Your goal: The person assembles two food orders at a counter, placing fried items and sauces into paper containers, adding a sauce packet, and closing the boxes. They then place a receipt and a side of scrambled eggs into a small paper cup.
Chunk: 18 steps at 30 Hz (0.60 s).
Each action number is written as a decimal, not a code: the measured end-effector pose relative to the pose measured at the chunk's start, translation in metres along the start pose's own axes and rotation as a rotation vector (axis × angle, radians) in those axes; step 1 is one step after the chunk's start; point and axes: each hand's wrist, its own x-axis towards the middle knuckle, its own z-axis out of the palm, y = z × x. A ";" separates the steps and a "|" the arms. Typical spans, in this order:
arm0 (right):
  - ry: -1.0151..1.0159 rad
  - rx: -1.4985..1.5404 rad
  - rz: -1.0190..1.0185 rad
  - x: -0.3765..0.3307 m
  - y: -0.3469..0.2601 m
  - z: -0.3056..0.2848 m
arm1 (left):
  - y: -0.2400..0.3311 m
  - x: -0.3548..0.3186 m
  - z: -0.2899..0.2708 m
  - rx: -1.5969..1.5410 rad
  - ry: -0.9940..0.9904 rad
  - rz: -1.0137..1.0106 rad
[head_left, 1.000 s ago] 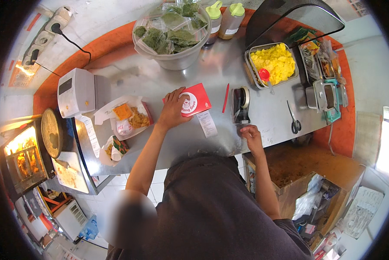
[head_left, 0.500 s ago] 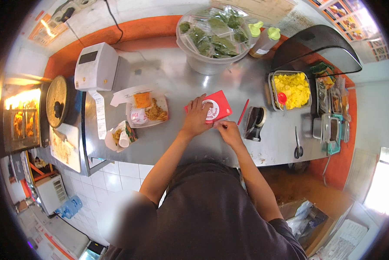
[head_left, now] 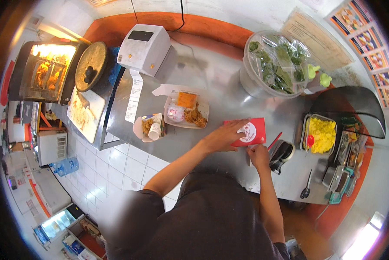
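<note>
A closed red box (head_left: 259,125) with a white round print lies on the steel counter in front of me. My left hand (head_left: 226,137) rests flat on its left part, fingers stretched out. At the box's lower edge my right hand (head_left: 258,156) is closed, fingers pinched together; whatever is in them is too small to make out. Just right of that hand lie a red pen (head_left: 275,141) and a black tape dispenser (head_left: 282,157). Left of the box, an open food carton (head_left: 186,125) holds fried chicken, a wrapped bundle and an orange packet.
A smaller open carton (head_left: 139,129) with a white cup stands farther left, near a label printer (head_left: 143,48). Behind is a tub (head_left: 251,80) of bagged leaves. To the right are a container of yellow food (head_left: 321,135) and scissors (head_left: 306,187).
My view has turned left, so everything sits farther right in the picture. My left hand still lies on the box and my right stays closed at its lower edge.
</note>
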 end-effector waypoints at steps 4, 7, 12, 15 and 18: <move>0.087 0.027 -0.264 -0.002 -0.068 -0.047 | -0.009 -0.026 -0.137 0.145 0.308 -0.375; 0.319 0.046 -0.617 0.026 -0.156 -0.050 | -0.048 -0.069 -0.192 0.156 0.292 -0.578; 0.138 -0.231 -0.673 0.046 -0.229 -0.011 | -0.065 -0.118 -0.182 0.295 -0.156 -0.662; -0.029 -0.340 -0.542 0.033 -0.213 0.033 | -0.054 -0.126 -0.152 0.330 -0.260 -0.896; 0.051 -0.208 -0.590 0.051 -0.183 0.069 | -0.062 -0.116 -0.126 0.245 -0.251 -1.078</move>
